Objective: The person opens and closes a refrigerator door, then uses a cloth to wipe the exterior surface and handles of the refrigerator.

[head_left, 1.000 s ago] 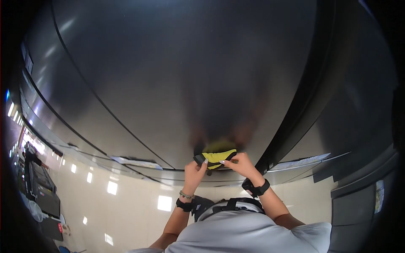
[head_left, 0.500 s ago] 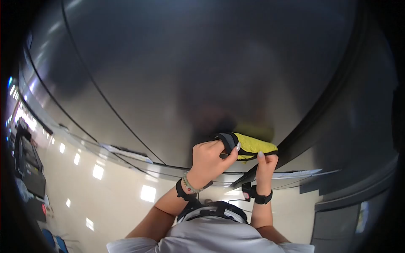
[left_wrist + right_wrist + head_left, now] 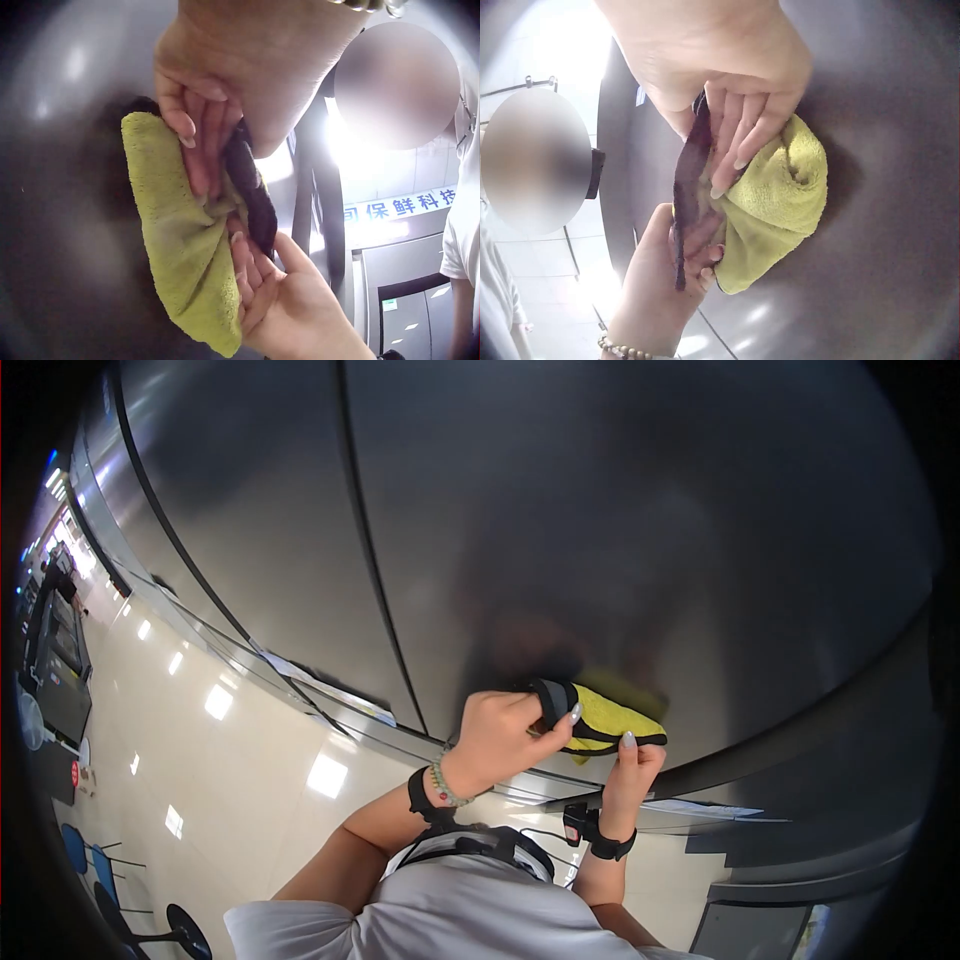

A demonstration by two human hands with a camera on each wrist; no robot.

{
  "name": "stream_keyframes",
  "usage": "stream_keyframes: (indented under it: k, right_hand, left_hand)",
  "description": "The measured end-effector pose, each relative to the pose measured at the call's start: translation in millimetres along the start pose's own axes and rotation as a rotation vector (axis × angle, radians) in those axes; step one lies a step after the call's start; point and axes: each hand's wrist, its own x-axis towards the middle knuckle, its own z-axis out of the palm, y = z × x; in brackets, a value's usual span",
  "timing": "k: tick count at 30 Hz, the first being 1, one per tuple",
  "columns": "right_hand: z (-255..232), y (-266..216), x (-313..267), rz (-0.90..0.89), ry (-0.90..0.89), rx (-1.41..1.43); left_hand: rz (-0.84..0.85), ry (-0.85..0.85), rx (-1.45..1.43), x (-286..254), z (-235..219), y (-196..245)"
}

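A folded microfibre cloth (image 3: pixel 615 715), yellow-green with a dark grey side and black edging, is stretched between both hands close to a glossy dark panel. My left hand (image 3: pixel 505 738) pinches its grey end, thumb on the near side. The right hand (image 3: pixel 631 775) grips the other end by the black edge, thumb up. Seen from the left wrist, the yellow face of the cloth (image 3: pixel 169 232) turns toward the panel, and the fingers of both hands reach inside the fold. In the right wrist view a bunched part of the cloth (image 3: pixel 776 202) bulges below the right fingers.
The tall dark panel (image 3: pixel 560 540) fills the space ahead and mirrors the hands; dark seams (image 3: pixel 365 550) run down it. Shiny tiled floor (image 3: pixel 270 790) lies behind and to the left. Blue chairs (image 3: pixel 100 865) and a round black stool (image 3: pixel 185 930) stand at lower left.
Both hands have carried the cloth to the right in the head view. The left hand has turned further across it, and the view has shifted along the panel.
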Motion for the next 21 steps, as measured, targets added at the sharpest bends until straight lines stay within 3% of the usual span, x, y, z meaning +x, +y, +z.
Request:
stream_keyframes:
  k: [4,11,12,18,21]
  right_hand:
    - [55,-8,-2,-0.122,0.023,-0.023]
    - [138,-17,-7,-0.145,-0.077,-0.047]
    - [145,-13,-8,-0.136,-0.102,-0.105]
    - [164,17,-21,-0.174,-0.145,-0.291]
    - [165,29,-30,-0.218,-0.235,-0.466]
  left_hand:
    - [-0.057,0.052,0.079,3,-42,-16]
    - [-0.177,0.142,-0.021,12,-108,-50]
    - [-0.201,0.093,-0.033,10,-116,-57]
    - [-0.377,0.019,-0.103,-22,-119,-91]
    - [-0.582,-0.023,-0.112,-44,-116,-106]
